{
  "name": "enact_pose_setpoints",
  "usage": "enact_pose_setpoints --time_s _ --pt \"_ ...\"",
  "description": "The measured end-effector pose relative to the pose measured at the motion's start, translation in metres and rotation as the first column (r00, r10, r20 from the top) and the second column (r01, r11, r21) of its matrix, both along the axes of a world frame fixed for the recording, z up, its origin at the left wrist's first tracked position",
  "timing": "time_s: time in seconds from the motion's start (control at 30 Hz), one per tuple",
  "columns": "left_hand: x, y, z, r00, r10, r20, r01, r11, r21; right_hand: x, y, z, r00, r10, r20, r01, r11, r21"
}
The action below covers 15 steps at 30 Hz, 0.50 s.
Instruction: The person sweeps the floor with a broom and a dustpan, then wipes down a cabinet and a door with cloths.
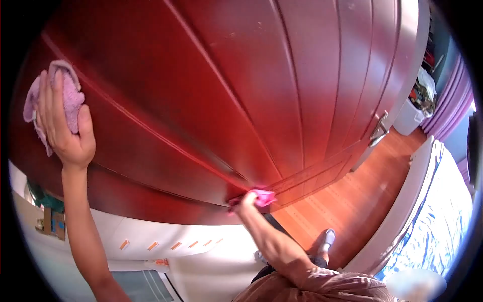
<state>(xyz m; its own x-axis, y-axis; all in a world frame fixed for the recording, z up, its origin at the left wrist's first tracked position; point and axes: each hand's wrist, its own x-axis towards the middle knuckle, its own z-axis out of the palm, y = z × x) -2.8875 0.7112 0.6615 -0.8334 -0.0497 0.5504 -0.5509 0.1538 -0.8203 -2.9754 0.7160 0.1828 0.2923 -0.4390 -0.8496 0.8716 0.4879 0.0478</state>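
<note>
A lilac towelling cloth [74, 103] lies folded against a dark red wooden door [226, 126] at the far left. My left hand [63, 126] presses it there, fingers straight and thumb held out to the side, with cloth showing around the fingers. Low on the door, my right hand [246, 200] is closed on a bright pink cloth [263, 198]. That hand is slightly blurred and its fingers are partly hidden. Long grooves run down the door's surface.
The metal door handle [380, 130] sits on the right edge. Beyond stands a white bin [408, 118] filled with things, beside purple curtains [453, 100]. A bed with blue-and-white bedding [432, 226] is at right, over a wooden floor [347, 206]. My slippered foot [328, 239] shows below.
</note>
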Motion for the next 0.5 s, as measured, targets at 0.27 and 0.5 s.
enact_pose_setpoints --time_s 0.27,0.5 --pt "0.008 -0.002 0.0 0.999 -0.031 0.027 0.031 0.999 -0.006 -0.014 -0.04 0.018 0.858 -0.488 -0.158 0.499 0.866 0.034" --pt "-0.002 -0.001 -0.002 0.999 -0.039 0.012 0.039 0.999 -0.012 -0.039 -0.038 -0.051 -0.069 -0.421 -0.904 -0.176 0.897 -0.405"
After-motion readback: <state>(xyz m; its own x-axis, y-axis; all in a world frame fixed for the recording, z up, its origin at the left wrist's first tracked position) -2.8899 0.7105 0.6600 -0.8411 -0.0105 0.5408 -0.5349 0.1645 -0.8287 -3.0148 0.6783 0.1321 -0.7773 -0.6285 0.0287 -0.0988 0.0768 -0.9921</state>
